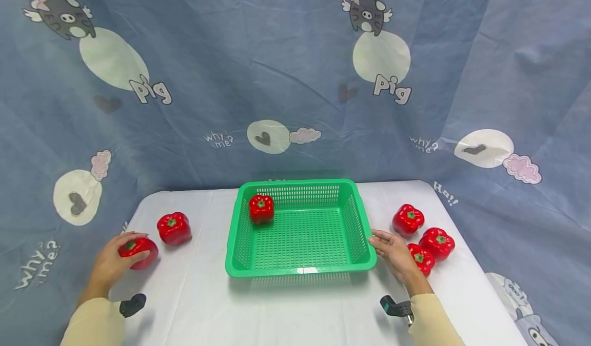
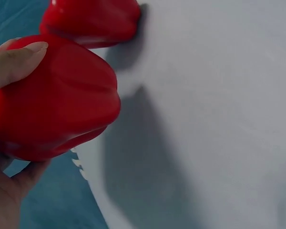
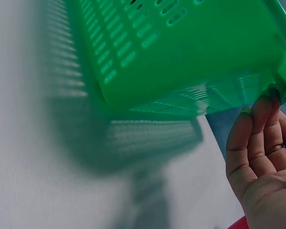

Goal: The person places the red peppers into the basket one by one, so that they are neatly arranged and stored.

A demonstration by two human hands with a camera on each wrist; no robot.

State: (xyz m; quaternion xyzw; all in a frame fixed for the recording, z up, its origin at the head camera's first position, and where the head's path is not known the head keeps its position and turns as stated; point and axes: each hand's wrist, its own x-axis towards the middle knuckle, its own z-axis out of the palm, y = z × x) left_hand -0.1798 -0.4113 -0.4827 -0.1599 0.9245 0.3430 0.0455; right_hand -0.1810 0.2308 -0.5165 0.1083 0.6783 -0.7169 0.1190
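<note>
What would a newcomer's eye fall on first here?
Likely the green basket at the middle of the white table, with one red pepper in its far left corner. The left hand grips a second pepper at the table's left, beside a third pepper. Three more peppers cluster at the right, near the right hand, which touches the basket.

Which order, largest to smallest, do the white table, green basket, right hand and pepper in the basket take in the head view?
1. White table
2. Green basket
3. Right hand
4. Pepper in the basket
</note>
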